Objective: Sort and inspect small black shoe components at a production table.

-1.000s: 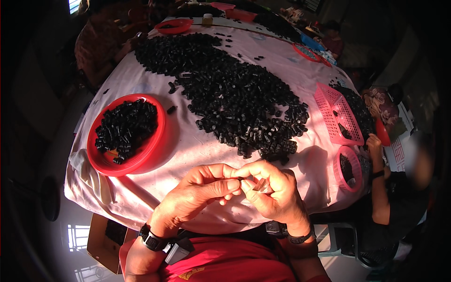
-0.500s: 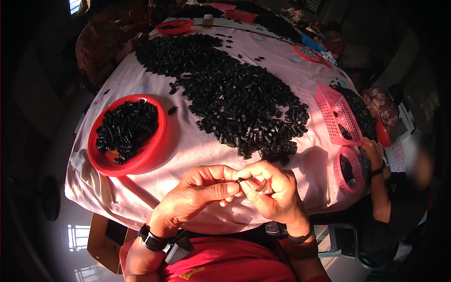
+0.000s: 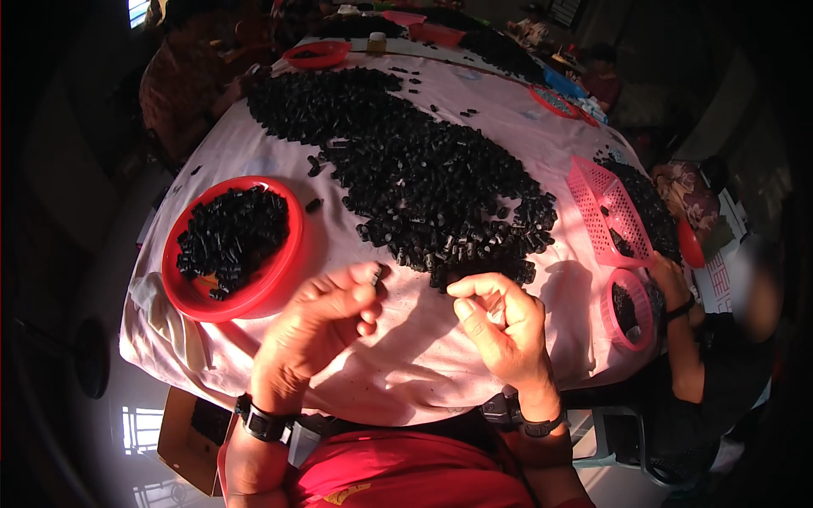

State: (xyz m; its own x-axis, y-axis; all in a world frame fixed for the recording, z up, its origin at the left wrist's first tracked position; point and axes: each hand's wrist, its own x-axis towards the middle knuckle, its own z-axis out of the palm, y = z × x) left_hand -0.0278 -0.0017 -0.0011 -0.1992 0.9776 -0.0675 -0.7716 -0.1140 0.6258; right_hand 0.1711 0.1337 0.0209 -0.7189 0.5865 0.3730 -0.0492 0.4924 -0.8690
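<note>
My left hand [image 3: 318,317] pinches a small black cylindrical piece [image 3: 376,276] between thumb and fingertips, above the pink cloth. To its right, my right hand [image 3: 505,328] is curled, thumb and forefinger tips slightly apart. In those curled fingers sits a small pale, shiny piece [image 3: 496,317], mostly hidden, so its kind is unclear. Just beyond both hands spreads a large heap of black cylindrical pieces [image 3: 432,186]. At the left stands a round red basin [image 3: 294,254], partly filled with similar black pieces.
A pink perforated basket [image 3: 593,203] and a round pink basket [image 3: 611,311] stand on the right, near a co-worker's hand [image 3: 669,275]. A crumpled pale cloth [image 3: 174,326] hangs by the near left edge. Below it is a cardboard box [image 3: 182,440]. More people sit around the far table.
My hands have moved apart from their meeting point. The left has gone left and up with the black piece; the right has shifted slightly right, keeping the pale piece.
</note>
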